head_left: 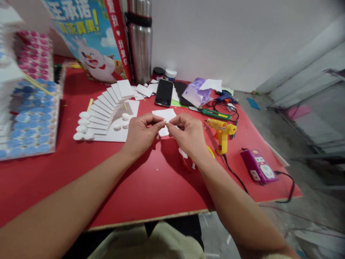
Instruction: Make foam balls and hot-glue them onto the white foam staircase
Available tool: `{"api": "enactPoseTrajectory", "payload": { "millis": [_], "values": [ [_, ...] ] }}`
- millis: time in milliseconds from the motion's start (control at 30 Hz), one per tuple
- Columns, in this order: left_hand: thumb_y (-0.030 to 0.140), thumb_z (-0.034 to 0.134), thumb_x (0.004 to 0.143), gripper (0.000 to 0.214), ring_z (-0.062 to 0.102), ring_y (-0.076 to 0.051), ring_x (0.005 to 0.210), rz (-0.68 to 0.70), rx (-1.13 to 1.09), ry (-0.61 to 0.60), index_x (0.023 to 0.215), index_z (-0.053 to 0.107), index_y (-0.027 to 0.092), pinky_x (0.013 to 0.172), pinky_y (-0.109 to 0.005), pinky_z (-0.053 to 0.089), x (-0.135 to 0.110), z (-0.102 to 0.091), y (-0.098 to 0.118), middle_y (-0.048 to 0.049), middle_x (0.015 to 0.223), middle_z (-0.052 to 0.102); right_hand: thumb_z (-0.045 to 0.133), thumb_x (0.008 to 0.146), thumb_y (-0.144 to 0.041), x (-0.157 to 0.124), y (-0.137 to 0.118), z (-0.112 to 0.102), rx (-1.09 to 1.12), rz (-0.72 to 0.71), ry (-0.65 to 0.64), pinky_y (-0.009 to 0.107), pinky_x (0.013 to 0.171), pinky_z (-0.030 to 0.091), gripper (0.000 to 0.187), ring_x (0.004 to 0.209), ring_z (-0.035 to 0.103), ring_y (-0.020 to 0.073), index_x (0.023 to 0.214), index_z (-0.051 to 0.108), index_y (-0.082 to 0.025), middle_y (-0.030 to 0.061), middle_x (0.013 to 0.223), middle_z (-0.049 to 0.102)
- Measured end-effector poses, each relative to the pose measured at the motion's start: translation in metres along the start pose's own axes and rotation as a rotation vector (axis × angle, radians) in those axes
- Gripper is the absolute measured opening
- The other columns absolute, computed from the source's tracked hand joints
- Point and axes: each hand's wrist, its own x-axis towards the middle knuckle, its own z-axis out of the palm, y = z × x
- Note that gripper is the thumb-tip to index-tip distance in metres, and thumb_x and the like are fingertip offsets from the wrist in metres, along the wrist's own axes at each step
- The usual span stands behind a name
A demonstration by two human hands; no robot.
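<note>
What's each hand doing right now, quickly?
Left hand: closed, fingertips pinching a small white piece.
Right hand: closed, thumb and fingertips pinching that same piece.

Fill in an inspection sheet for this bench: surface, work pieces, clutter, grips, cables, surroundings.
Surface: red tabletop, a few small specks.
Work pieces: small white piece; white paper; fanned white cards at left.
Clutter: phone, steel flask, purple packet, green tool.
Grips: left grip and right grip meet, both pinching the small white piece.
Cables: black cord from yellow glue gun; second cord at purple box.
Surroundings: pale wall; grey floor, blue scrap.
</note>
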Motion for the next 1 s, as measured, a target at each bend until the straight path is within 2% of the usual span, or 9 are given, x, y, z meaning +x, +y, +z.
{"api": "enactPoseTrajectory", "payload": {
  "millis": [233,367,433,533,633,700,767,867,1000],
  "values": [
    [0.025,0.069,0.089,0.011,0.069,-0.018,0.078,0.282,0.197,0.023,0.083,0.078,0.021,0.072,-0.03,0.055,-0.006,0.001,-0.003,-0.005,0.088,0.075,0.071,0.08,-0.027,-0.001,-0.004,-0.001,0.203,0.09,-0.011,0.026,0.053,0.038,0.012,0.054,0.056,0.012,0.073,0.066,-0.018,-0.0004,0.06,0.065],
    [0.022,0.063,0.095,0.018,0.069,-0.019,0.088,0.452,0.315,0.035,0.091,0.08,0.021,0.083,-0.031,0.054,-0.01,0.004,-0.006,-0.007,0.095,0.076,0.071,0.082,-0.028,-0.001,-0.004,-0.001,0.212,0.098,-0.004,0.026,0.053,0.039,0.014,0.054,0.057,0.012,0.073,0.067,-0.018,0.0011,0.061,0.068],
    [0.021,0.061,0.096,0.019,0.07,-0.02,0.095,0.479,0.319,0.035,0.096,0.08,0.021,0.088,-0.032,0.054,-0.011,0.005,-0.006,-0.008,0.1,0.077,0.072,0.082,-0.028,-0.001,-0.004,-0.002,0.203,0.078,0.015,0.025,0.053,0.04,0.014,0.054,0.057,0.0117,0.074,0.067,-0.017,0.001,0.061,0.068],
    [0.023,0.064,0.094,0.016,0.071,-0.02,0.091,0.369,0.188,0.009,0.094,0.08,0.021,0.081,-0.032,0.058,-0.011,0.004,-0.002,-0.008,0.102,0.077,0.072,0.083,-0.027,0.001,-0.005,-0.006,0.216,0.049,0.007,0.025,0.054,0.042,0.014,0.055,0.058,0.0114,0.075,0.067,-0.017,0.0006,0.062,0.068],
    [0.028,0.071,0.089,0.012,0.07,-0.018,0.064,0.109,-0.021,-0.08,0.09,0.079,0.018,0.057,-0.03,0.058,-0.007,0.0,0.003,-0.0067,0.083,0.076,0.073,0.082,-0.028,0.004,-0.006,-0.014,0.218,0.048,-0.089,0.025,0.054,0.043,0.014,0.055,0.059,0.0113,0.076,0.068,-0.016,0.0007,0.063,0.069],
    [0.03,0.075,0.086,0.016,0.067,-0.018,0.053,-0.016,-0.098,-0.164,0.093,0.079,0.017,0.049,-0.029,0.056,-0.004,-0.004,0.003,-0.005,0.07,0.073,0.075,0.081,-0.03,0.006,-0.006,-0.018,0.233,0.057,-0.146,0.025,0.053,0.045,0.016,0.056,0.06,0.0116,0.076,0.069,-0.016,0.0005,0.063,0.068],
    [0.033,0.076,0.086,0.02,0.069,-0.018,0.053,-0.051,-0.123,-0.226,0.097,0.08,0.016,0.05,-0.029,0.058,-0.001,-0.006,0.002,-0.0046,0.066,0.072,0.076,0.08,-0.03,0.007,-0.006,-0.02,0.267,0.065,-0.176,0.024,0.054,0.047,0.016,0.058,0.063,0.0125,0.076,0.068,-0.017,0.0007,0.063,0.069],
    [0.034,0.075,0.087,0.023,0.071,-0.018,0.059,-0.019,-0.132,-0.231,0.1,0.081,0.016,0.053,-0.028,0.06,-0.001,-0.005,-0.002,-0.0049,0.071,0.074,0.075,0.081,-0.028,0.008,-0.006,-0.02,0.308,0.063,-0.193,0.024,0.055,0.05,0.015,0.06,0.065,0.0126,0.076,0.067,-0.016,0.0012,0.065,0.07],
    [0.034,0.073,0.087,0.024,0.067,-0.016,0.059,-0.012,-0.144,-0.196,0.1,0.081,0.016,0.045,-0.026,0.057,-0.004,-0.001,-0.004,-0.0047,0.076,0.073,0.075,0.082,-0.029,0.006,-0.006,-0.018,0.312,0.042,-0.191,0.025,0.051,0.049,0.016,0.046,0.054,0.0092,0.076,0.066,-0.016,-0.0001,0.062,0.07]
  ]
}}
